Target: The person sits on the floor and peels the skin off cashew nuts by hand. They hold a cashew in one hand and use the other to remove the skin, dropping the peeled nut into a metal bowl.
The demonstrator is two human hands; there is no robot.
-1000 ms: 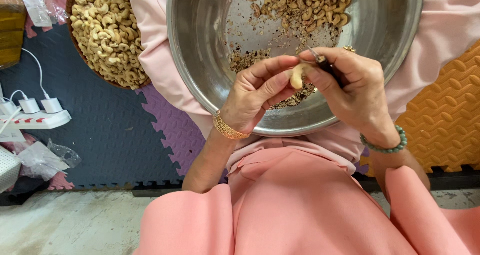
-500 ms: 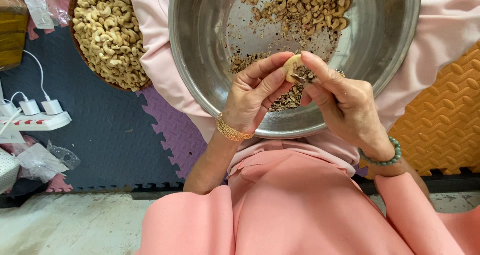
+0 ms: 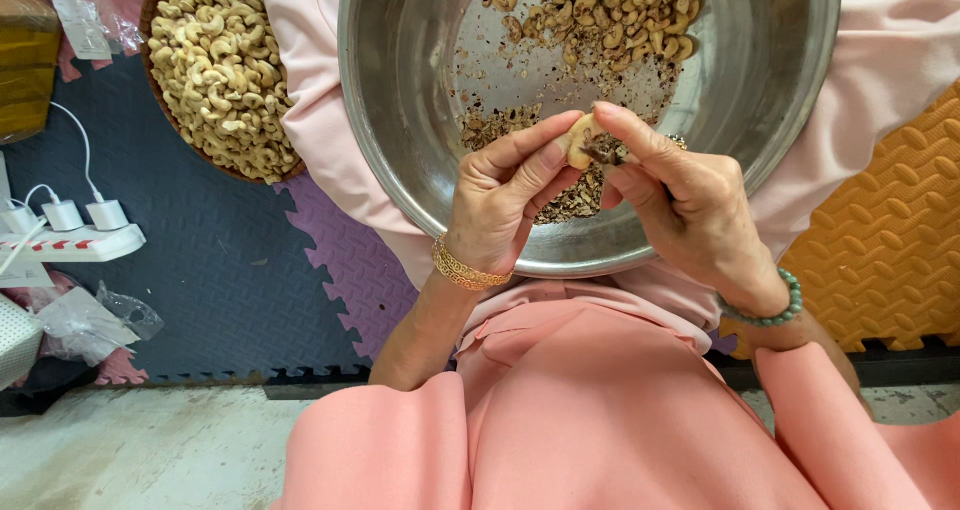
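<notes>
1. Seen from above: seated in pink clothing, a large steel bowl (image 3: 420, 170) resting on the lap.
2. Left hand (image 3: 505, 205), gold bangle at the wrist, pinching a single pale cashew (image 3: 578, 140) between thumb and fingertips, closed on it, just above the middle of the bowl.
3. Right hand (image 3: 690, 210), green bead bracelet at the wrist, fingers curled together against the same nut, thumb pressing dark skin at its side; any small tool in the grip too hidden to tell.
4. Inside the bowl: a heap of brownish unpeeled nuts (image 3: 620, 10) at the far side, dark skin flakes (image 3: 575, 198) scattered below the hands.
5. To the left on dark foam matting, a round basket (image 3: 215, 70) heaped with pale peeled cashews.
6. Judging by both piles: much peeled already, a fair heap left, this nut part-cleaned.
7. Far left: a white power strip (image 3: 70, 240) with plugs.
</notes>
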